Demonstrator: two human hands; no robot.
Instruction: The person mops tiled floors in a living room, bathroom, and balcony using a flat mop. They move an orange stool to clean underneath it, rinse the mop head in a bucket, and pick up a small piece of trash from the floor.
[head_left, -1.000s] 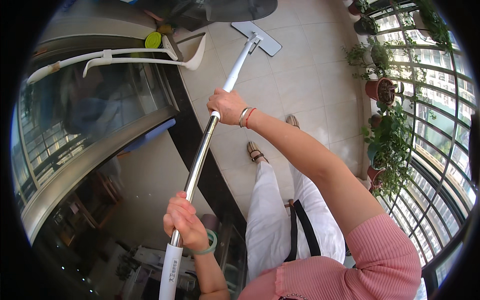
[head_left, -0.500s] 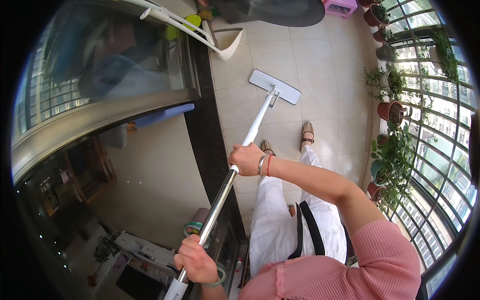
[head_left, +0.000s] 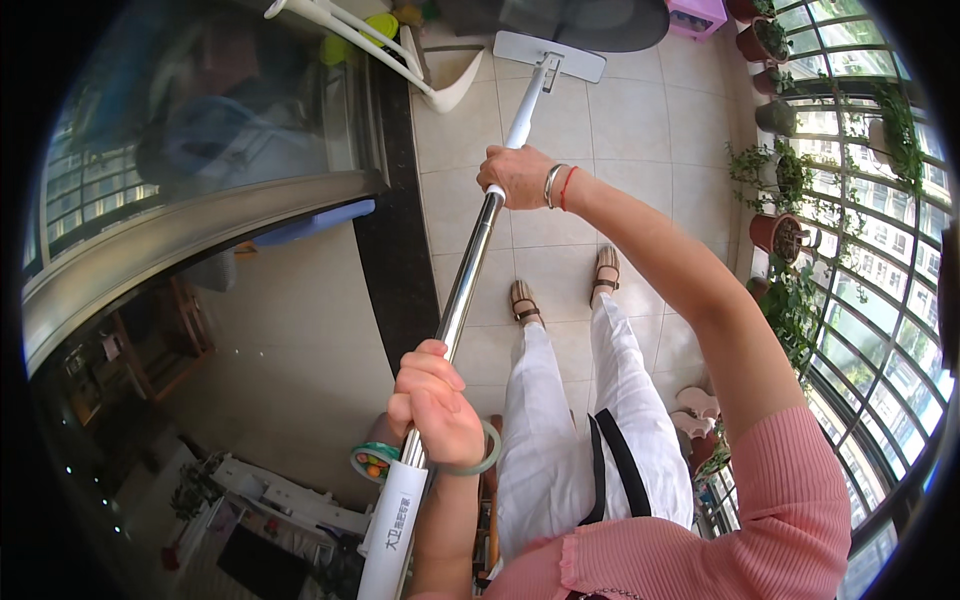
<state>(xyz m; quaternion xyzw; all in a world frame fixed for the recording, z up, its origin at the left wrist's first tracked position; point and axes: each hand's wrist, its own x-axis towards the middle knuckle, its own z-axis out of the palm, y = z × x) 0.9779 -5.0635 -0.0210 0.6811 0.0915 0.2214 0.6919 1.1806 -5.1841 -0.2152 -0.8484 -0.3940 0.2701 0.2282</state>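
A flat mop with a white and silver pole slants from the lower left up to its flat white head, which lies on the tiles at the top. My right hand, arm stretched far forward, wraps round the pole at the joint of its white and metal parts. Lower down, my left hand is closed round the metal tube, just above the thick white grip. The far edge of the mop head reaches the rim of a dark rounded object; whether they touch I cannot tell.
Potted plants line the barred window on the right. A dark sill and a sliding glass door run along the left. A white-framed item stands at the upper left, a pink stool at the upper right. My feet stand mid-floor.
Both hands have moved forward and slightly right with the pole. The mop head has slid away over the tiles to the dark object and turned nearly crosswise. My right arm is straighter.
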